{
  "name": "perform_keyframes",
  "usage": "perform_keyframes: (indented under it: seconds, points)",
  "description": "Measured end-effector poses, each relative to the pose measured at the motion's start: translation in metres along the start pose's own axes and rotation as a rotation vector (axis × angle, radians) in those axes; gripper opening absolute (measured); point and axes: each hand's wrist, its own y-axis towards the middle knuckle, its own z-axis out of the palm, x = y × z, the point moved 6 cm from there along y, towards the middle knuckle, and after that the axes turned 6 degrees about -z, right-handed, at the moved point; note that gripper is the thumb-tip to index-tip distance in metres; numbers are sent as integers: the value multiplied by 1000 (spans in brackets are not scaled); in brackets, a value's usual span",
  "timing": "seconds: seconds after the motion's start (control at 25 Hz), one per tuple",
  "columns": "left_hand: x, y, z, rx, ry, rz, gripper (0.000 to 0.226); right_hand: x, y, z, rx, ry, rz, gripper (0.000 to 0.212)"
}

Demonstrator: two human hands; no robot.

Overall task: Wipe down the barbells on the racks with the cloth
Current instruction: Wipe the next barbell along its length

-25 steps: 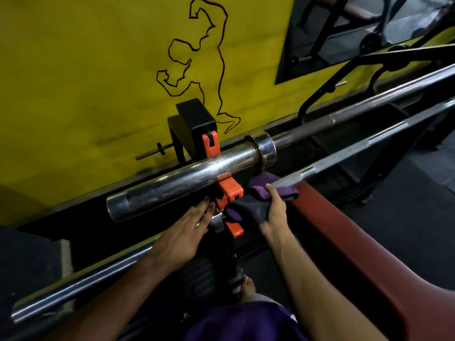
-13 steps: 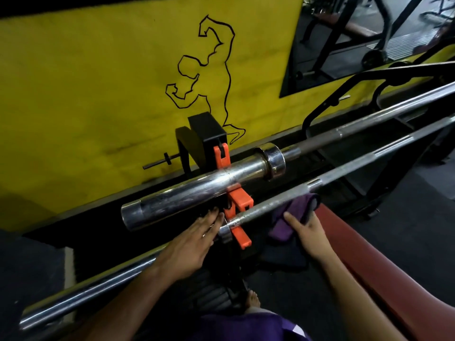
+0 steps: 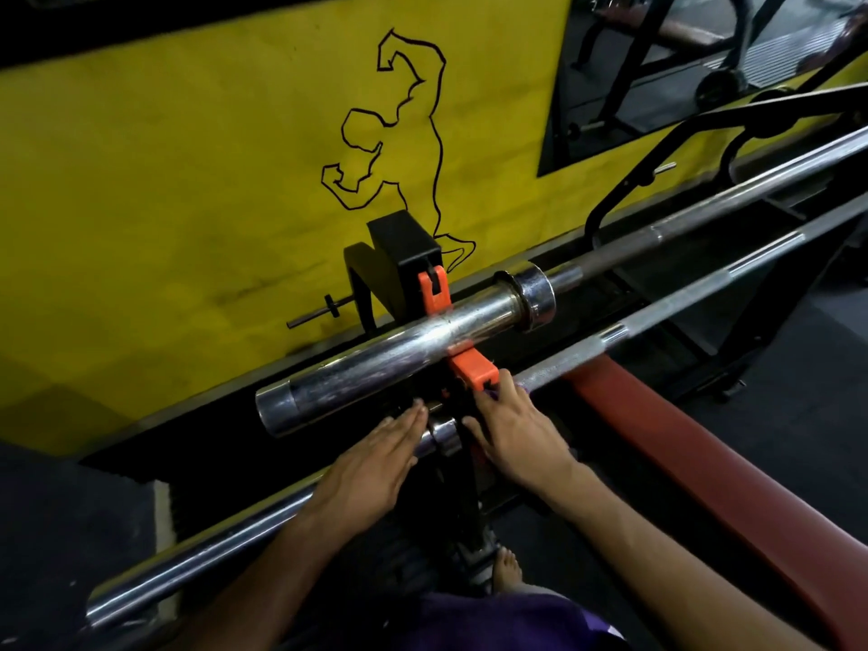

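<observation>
The right hand [image 3: 519,429] has slid the cloth [image 3: 491,393] back along the lower barbell [image 3: 657,317] to the orange rack hook [image 3: 472,368], its grip around cloth and bar, while the left hand [image 3: 375,462] lies flat and open, so this stretch looks wiped

wall [image 3: 188,180]: bright yellow, with darker smudges low down
wall drawing [image 3: 399,133]: thin black outline of a flexing figure, unfilled
upper barbell [image 3: 404,350]: shiny silver sleeve with dull grey blotches; its shaft to the right is darker grey
lower barbell [image 3: 657,317]: pale silver, with rough matt bands between smooth bright rings
rack hooks [image 3: 469,368]: bright orange
rack post [image 3: 404,260]: black
bench pad [image 3: 704,462]: reddish brown
cloth [image 3: 491,393]: only a purple sliver shows at the right hand's fingertips
floor [image 3: 798,392]: dark grey
clothing at bottom edge [image 3: 493,622]: purple
</observation>
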Motion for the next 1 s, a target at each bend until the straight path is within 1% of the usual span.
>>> perform_keyframes:
  seconds: [0.08, 0.16, 0.24, 0.32, 0.4, 0.48, 0.6, 0.68, 0.76, 0.8, 0.84, 0.96, 1.0]
  points:
    - [0, -1, 0, -4, -3, -4, 61, -1, -3, -5, -17, 6, -44, 27]
    - [-1, -1, 0, -1, -15, -4, 61, -2, -12, -4, -21, -4, -135, 26]
    - [-1, 0, 0, -4, -28, 5, 62, -1, -14, -2, 24, -37, -200, 31]
    - [-2, 0, 1, -5, -24, 8, 62, 0, -7, 0, 58, -121, -209, 41]
    - [-2, 0, 1, -12, -22, 8, 65, 3, 0, 0, 74, -146, -173, 50]
    - [-1, -1, 0, -15, -13, 8, 63, 3, 3, 0, 76, -149, -156, 53]
    - [-2, -2, 1, -30, -9, 11, 62, -16, 2, -10, 20, -147, -116, 44]
    - [-1, -3, 2, -12, -29, 14, 62, -48, -3, -25, -69, -103, 1, 39]
    - [-2, -2, 4, -12, -26, 18, 62, -84, -9, -40, -157, -75, 145, 42]
    - [-2, -2, 5, -9, -22, 12, 62, -91, -10, -41, -169, -64, 172, 44]
    - [-1, -3, 5, -2, -20, 5, 62, -86, -9, -36, -170, -37, 143, 44]
    - [-1, -2, 5, -1, 8, 12, 64, -27, -8, -10, -101, 36, -141, 37]
    - [0, -1, 5, 3, 12, 5, 64, -11, -9, -5, -70, 58, -185, 35]
